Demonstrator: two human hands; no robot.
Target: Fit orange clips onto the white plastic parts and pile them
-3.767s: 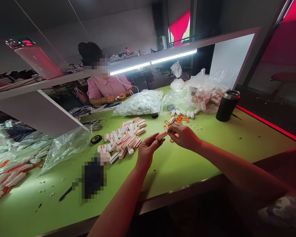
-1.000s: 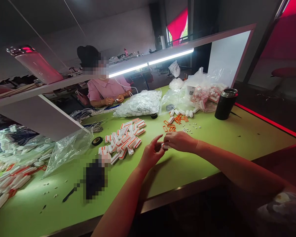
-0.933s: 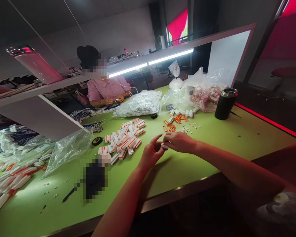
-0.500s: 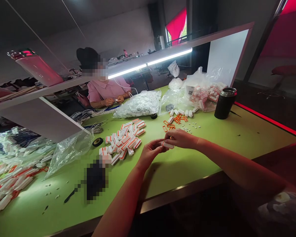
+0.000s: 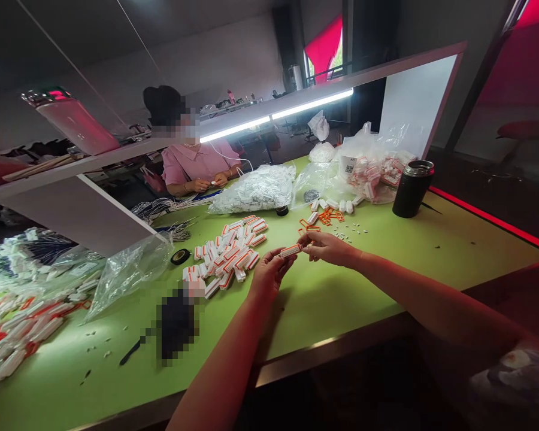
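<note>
My left hand (image 5: 266,276) and my right hand (image 5: 330,248) meet above the green table (image 5: 341,299), both pinching one small white connector with an orange clip (image 5: 291,251). Just left of my hands lies a heap of finished white-and-orange connectors (image 5: 227,254). Beyond my right hand lie loose orange clips (image 5: 326,219) and a few bare white connectors (image 5: 336,205), with tiny white bits scattered nearby.
A black tumbler (image 5: 412,189) stands at the right. Plastic bags of white parts (image 5: 256,188) and of white-and-orange parts (image 5: 377,170) sit at the back. A person in pink (image 5: 197,161) works opposite. A black tape roll (image 5: 179,256), an empty bag (image 5: 126,269) and more connectors (image 5: 22,323) lie left.
My hands have lifted slightly and shifted toward the back of the table. The connector, partly hidden between my fingers a second ago, now shows between the two hands with its orange clip in view.
</note>
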